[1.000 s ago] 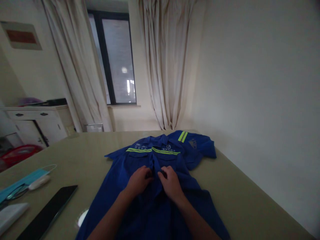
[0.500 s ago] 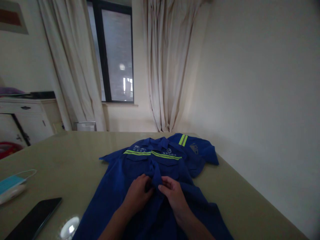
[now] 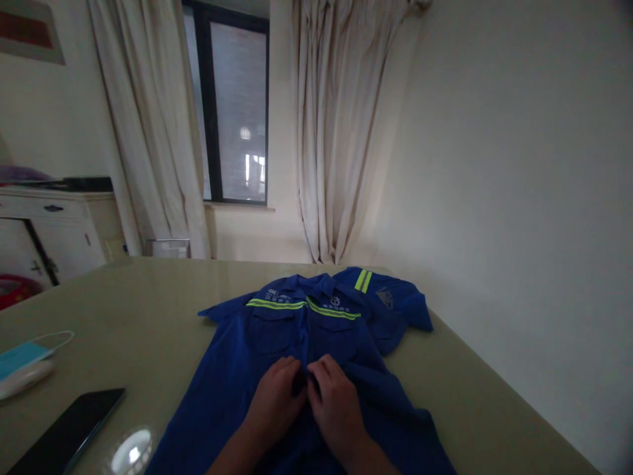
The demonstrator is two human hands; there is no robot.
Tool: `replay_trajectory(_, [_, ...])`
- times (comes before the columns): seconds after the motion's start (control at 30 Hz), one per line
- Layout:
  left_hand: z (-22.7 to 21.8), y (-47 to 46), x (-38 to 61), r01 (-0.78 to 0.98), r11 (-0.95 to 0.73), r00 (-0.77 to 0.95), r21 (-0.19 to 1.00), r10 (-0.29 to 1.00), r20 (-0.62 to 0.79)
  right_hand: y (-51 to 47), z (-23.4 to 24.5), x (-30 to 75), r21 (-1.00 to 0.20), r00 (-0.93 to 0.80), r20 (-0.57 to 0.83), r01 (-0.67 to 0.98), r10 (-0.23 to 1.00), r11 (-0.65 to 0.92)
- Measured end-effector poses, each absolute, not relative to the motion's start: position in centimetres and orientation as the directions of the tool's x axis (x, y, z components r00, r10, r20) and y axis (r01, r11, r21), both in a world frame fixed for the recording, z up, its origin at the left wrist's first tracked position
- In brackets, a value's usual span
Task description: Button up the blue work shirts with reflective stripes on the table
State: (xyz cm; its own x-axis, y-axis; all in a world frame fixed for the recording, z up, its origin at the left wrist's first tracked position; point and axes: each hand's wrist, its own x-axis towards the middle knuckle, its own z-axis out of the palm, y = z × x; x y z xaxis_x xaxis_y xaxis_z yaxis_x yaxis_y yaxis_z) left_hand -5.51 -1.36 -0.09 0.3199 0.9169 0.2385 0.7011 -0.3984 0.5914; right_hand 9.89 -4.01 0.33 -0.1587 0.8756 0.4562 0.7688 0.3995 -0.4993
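A blue work shirt (image 3: pixel 277 330) with yellow-green reflective stripes lies face up on a beige table (image 3: pixel 148 310), collar toward the window. My left hand (image 3: pixel 274 399) and my right hand (image 3: pixel 333 402) meet at the shirt's front opening near its middle. Both have fingers curled and pinched on the fabric edges of the placket. The fingertips touch each other there. What lies between the fingertips is too dark to make out. One short sleeve (image 3: pixel 395 300) spreads to the right.
A black phone (image 3: pixel 69 432) lies at the table's near left. A blue face mask (image 3: pixel 20 356) and a white oblong object (image 3: pixel 24 377) sit at the left edge. A white cabinet (image 3: pixel 54 224) stands left; curtains and a window behind; a wall close on the right.
Both hands have slid a little toward me along the shirt's front opening and closed in on each other. The camera view turned slightly right, then steadied.
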Motion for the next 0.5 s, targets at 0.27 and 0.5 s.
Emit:
replay_trajectory(0.27, [0.4, -1.8, -5.6, 0.654, -0.379, 0.274, 0.654, 0.925, 0.262, -3.6, 1.2, 10.3, -0.358, -0.139, 0.474, 0.872, 0.87, 0.334])
replay_trajectory(0.5, [0.1, -1.9, -5.9, 0.618, -0.37, 0.299, 0.694, 0.927, 0.228, -3.7, 1.6, 9.9, -0.676, -0.119, 0.314, 0.668, 0.942, 0.31])
